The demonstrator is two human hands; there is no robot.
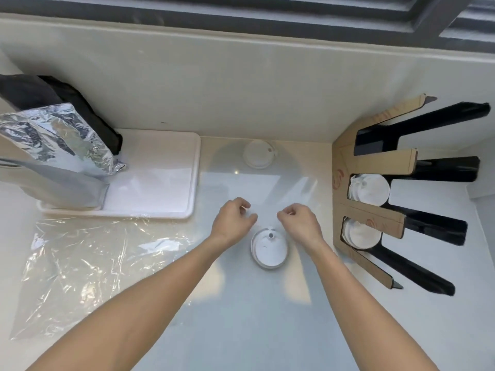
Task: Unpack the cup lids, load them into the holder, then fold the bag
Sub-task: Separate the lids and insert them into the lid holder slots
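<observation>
A clear plastic bag (267,183) lies on the counter in front of me, hard to see against the pale surface. My left hand (233,220) and my right hand (301,223) each pinch its near edge, a small gap between them. A white cup lid (259,153) shows at the bag's far end; I cannot tell whether it is inside the bag. A short stack of white lids (269,249) stands just below my hands. The cardboard-and-black holder (375,212) stands at the right, with lids in two slots (368,188) (360,234).
A second clear bag (93,269) lies flat and crinkled at the left. Behind it a white tray (163,172) carries a foil pouch (56,135) and a black bag (40,89). A wall closes off the back of the counter.
</observation>
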